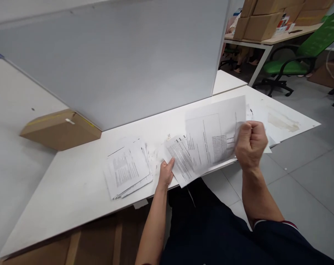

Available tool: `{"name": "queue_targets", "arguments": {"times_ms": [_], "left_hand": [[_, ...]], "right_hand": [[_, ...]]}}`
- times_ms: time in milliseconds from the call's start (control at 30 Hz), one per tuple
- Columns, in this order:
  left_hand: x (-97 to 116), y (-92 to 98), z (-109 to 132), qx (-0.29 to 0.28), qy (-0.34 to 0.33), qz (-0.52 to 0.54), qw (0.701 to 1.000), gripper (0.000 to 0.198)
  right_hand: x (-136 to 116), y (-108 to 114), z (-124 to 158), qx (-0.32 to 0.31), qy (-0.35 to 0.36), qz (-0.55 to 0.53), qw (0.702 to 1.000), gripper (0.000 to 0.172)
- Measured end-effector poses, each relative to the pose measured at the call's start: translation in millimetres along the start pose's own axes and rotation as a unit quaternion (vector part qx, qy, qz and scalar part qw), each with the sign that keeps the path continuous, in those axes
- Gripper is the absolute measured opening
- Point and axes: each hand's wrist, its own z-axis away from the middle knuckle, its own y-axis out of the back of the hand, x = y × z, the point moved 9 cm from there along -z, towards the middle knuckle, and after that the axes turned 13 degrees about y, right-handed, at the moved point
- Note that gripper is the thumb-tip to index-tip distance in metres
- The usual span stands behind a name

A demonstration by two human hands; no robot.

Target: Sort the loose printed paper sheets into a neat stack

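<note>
My left hand [166,173] pinches the lower left part of several printed paper sheets [179,156], thumb on top, at the table's near edge. Raised in a fist at the right, my right hand [251,143] grips the edge of another printed sheet [211,132], which is lifted and overlaps the sheets in my left hand. To the left of my hands lies a loose, uneven stack of printed papers [128,169]. More papers [269,141] lie partly hidden behind my right hand.
The white table [67,198] carries a large whiteboard [128,62] along its back. A cardboard box [59,129] stands at the back left. Beyond are a green chair [288,66] and stacked cartons [260,25] on another desk. Cardboard [95,243] sits beneath the near edge.
</note>
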Motion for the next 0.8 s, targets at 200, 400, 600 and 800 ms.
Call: {"name": "queue_targets", "arguments": {"times_ms": [200, 400, 600, 800], "left_hand": [[0, -1.8, 2, -0.002, 0.007, -0.011, 1.000, 0.046], [-1, 1.7, 0, 0.018, -0.002, -0.029, 0.999, 0.050], [-1, 4.4, -1, 0.028, -0.018, -0.076, 0.997, 0.051], [8, -1.6, 6, 0.025, -0.038, -0.108, 0.993, 0.045]], "right_hand": [[31, -114, 54, -0.275, -0.051, 0.012, 0.960, 0.031], [19, -149, 89, -0.344, -0.027, 0.108, 0.932, 0.033], [3, -156, 95, -0.340, -0.026, 0.055, 0.938, 0.037], [18, -152, 99, -0.347, -0.133, -0.185, 0.910, 0.041]]}}
